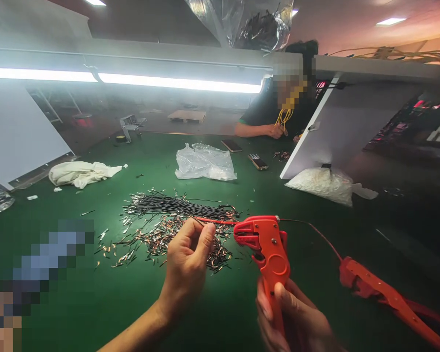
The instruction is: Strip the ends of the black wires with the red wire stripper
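A glossy, riveted orange-red wire stripper (269,244), its slotted head facing the pile of copper-tipped offcuts (156,239), is right of that pile, the right hand (297,318) wrapped around its handle (276,310). The left hand (188,259), before the pile, pinches a thin dark wire (198,221).

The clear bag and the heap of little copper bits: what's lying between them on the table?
In the head view, a bundle of black wires lies between the clear bag and the copper bits, plus a strip of green table.
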`<state>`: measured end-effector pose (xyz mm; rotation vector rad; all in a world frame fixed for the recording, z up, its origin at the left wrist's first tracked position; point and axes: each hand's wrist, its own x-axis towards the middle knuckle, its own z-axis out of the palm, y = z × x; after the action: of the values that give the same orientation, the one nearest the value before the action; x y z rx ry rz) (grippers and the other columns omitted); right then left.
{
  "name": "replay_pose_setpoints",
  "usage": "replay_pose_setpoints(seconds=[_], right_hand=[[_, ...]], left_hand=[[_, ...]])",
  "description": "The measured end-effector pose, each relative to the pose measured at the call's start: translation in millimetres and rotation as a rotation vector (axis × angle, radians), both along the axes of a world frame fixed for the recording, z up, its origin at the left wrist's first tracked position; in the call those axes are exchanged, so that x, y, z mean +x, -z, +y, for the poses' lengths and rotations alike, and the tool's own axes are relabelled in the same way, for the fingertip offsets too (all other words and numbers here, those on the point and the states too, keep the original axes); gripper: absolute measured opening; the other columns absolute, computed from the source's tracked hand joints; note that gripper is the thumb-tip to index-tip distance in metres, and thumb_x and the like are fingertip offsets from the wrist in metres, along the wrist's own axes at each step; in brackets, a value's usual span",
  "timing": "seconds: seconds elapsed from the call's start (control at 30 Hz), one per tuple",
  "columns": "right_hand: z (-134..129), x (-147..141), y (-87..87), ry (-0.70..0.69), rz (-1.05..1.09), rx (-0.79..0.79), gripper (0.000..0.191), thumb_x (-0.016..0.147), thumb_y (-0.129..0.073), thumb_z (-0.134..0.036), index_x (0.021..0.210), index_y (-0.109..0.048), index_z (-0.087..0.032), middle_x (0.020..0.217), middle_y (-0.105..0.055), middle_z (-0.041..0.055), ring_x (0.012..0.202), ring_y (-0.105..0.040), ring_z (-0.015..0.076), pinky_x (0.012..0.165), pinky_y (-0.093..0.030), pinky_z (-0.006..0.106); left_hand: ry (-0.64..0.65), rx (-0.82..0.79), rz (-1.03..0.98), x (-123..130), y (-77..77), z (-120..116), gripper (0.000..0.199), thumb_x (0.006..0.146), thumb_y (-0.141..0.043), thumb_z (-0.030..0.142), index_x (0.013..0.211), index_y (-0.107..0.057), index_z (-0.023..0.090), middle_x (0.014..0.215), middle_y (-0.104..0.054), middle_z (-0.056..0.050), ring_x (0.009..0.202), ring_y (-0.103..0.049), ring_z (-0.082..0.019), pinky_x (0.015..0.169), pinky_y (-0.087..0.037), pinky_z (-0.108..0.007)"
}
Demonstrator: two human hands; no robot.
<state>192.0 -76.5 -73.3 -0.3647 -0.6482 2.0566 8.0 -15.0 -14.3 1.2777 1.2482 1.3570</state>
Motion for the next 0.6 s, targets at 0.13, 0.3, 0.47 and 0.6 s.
replay_pose_setpoints(seconds=[0.13,0.3,0.47,0.6], right_hand=[[2,-1,-1.9,-0.024,0.037,0.026,0.037,0.097,-0.048,-0.043,0.081,-0.062,-0.013,0.046,-0.041,-0.0063,0.036,-0.033,0.0052,0.042,-0.038,0.015],[2,-1,-3.6,-0.008,-0.011,0.015,0.035,0.096,-0.05,-0.043,0.078,-0.059,-0.014,0.047,-0.042,-0.0065,0.035,-0.033,0.0046,0.04,-0.036,0.014],[1,0,-4.6,0.003,-0.028,0.0,0.036,0.094,-0.051,-0.046,0.077,-0.056,-0.015,0.046,-0.041,-0.0071,0.034,-0.032,0.0048,0.038,-0.035,0.014],[0,0,-6.4,-0.023,-0.031,-0.038,0.036,0.092,-0.055,-0.047,0.078,-0.058,-0.014,0.048,-0.045,-0.005,0.037,-0.037,0.0056,0.041,-0.038,0.016]], left_hand=[[0.032,0.015,0.147,-4,1.1,2,0.044,0.09,-0.052,0.044,0.052,-0.046,0.023,0.05,-0.045,0.002,0.048,-0.04,-0.014,0.048,-0.035,-0.031],[-0.268,0.5,0.58,-9,2.9,6,0.018,0.084,-0.06,0.024,0.068,-0.052,0.027,0.067,-0.058,0.001,0.066,-0.054,-0.02,0.062,-0.042,-0.037],[-0.114,0.742,0.825,-13,4.3,12,0.05,0.079,-0.065,0.017,0.123,-0.049,0.034,0.106,-0.069,-0.005,0.097,-0.062,-0.031,0.085,-0.04,-0.052],[0.098,0.788,0.676,-15,9.1,15,0.041,0.084,-0.057,0.008,0.116,-0.052,0.034,0.08,-0.068,0.001,0.069,-0.062,-0.018,0.067,-0.048,-0.035]])
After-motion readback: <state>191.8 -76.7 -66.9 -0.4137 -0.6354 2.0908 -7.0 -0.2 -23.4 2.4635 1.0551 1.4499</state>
